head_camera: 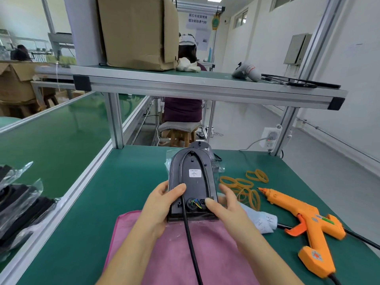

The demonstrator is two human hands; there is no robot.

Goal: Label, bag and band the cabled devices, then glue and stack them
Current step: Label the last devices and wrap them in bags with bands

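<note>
— Where is the device (192, 182)?
— Lower centre of the frame, between the two hands. Its near end is at the far edge of a pink cloth (164, 254).

— What is the left hand (162, 204) doing?
— It grips the device's left edge, with the thumb curled onto the upper face and the fingers tucked under the side.

— And the right hand (228, 202)?
— It is just right of the device, loosely spread. The thumb tip touches the face near the lower right corner, and the other fingers lie fairly straight along the right edge. I cannot tell whether they touch it.

— How does the device look?
— It is dark grey, square at the near end and rounded at the far end. A small white label (195, 173) sits mid-face. A black cable (191, 243) loops inside the rim, leaves past the left thumb and runs down over the cloth to the bottom edge. Short blue, green and yellow wires (195, 202) show at a round socket near the lower end.

— What is around it?
— At far left are dark items in clear bags (18, 202). The green table (102, 192) lies under everything. To the right of the hands are tan rubber bands (244, 188), a white strip of labels (265, 222), and an orange glue gun (304, 219) at lower right.
</note>
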